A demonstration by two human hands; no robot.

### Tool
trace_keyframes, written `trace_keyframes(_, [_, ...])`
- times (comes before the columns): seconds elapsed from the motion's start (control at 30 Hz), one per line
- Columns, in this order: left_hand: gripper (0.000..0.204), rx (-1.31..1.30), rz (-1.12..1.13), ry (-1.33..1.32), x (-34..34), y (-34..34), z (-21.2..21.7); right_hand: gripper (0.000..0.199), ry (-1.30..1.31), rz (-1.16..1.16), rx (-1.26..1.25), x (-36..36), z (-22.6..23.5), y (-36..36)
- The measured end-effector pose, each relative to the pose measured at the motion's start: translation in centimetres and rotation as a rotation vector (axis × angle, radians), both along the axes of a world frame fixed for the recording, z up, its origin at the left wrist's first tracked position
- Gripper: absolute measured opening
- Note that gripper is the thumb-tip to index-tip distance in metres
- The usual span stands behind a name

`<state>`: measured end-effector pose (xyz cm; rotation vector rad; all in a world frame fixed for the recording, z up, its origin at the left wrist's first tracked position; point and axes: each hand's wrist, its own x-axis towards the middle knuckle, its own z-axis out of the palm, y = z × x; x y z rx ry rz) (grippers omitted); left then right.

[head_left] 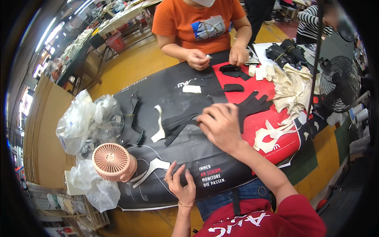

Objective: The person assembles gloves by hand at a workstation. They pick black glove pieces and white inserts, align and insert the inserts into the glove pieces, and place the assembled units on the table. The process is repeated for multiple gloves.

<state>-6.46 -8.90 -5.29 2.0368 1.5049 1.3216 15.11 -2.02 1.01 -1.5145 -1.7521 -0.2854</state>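
My right hand (219, 125) is over the middle of the table, its fingers bent and closed at the end of a black fabric strip (177, 120); part of the grip is hidden. More black fabric strips (252, 106) fan out beyond that hand on the red part of the cover. My left hand (182, 185) is near the front edge, palm up, fingers apart and holding nothing. Close to its fingertips lies a forked white cut piece (154, 166); whether they touch is unclear. A curved white piece (159, 125) rests beside the left ends of the black strips.
A pink fan (113, 161) and plastic bags (85, 118) stand on the left. Cream fabric pieces (292, 89) pile up at right, near a dark fan (340, 85). Across the table, a person in orange (199, 27) handles a small white piece. White cutouts (268, 136) lie on the red cover.
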Motion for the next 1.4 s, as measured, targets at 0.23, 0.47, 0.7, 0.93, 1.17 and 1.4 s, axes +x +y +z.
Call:
trace_keyframes(0.23, [0.035, 0.007, -0.179, 0.358, -2.2, 6.4, 3.3, 0.023, 0.442, 0.052, -0.445, 1.7, 2.3, -9.5])
trace_keyframes(0.47, [0.030, -0.112, -0.471, 0.499, -0.5, 7.8, 3.5, 0.035, 0.434, -0.083, -0.792, 3.8, -0.2, -14.4])
trace_keyframes(0.7, [0.025, -0.140, -0.144, -0.216, -0.8, 6.7, 5.0, 0.039, 0.374, -0.012, -0.649, 2.2, -1.2, -13.0])
trace_keyframes(0.93, [0.032, -0.069, -0.012, -0.454, -2.2, 2.3, 8.4, 0.035, 0.041, -0.106, -0.537, 1.4, -2.5, -11.6])
trace_keyframes(1.17, [0.023, -0.034, -0.137, -0.396, -0.8, -0.3, 8.8, 0.039, 0.051, 0.039, -0.338, 0.4, -2.7, -11.6])
trace_keyframes(1.4, [0.034, -0.168, -0.270, -0.618, -0.1, -1.3, 9.8, 0.064, -0.007, 0.344, -0.717, -3.4, -4.4, -12.5])
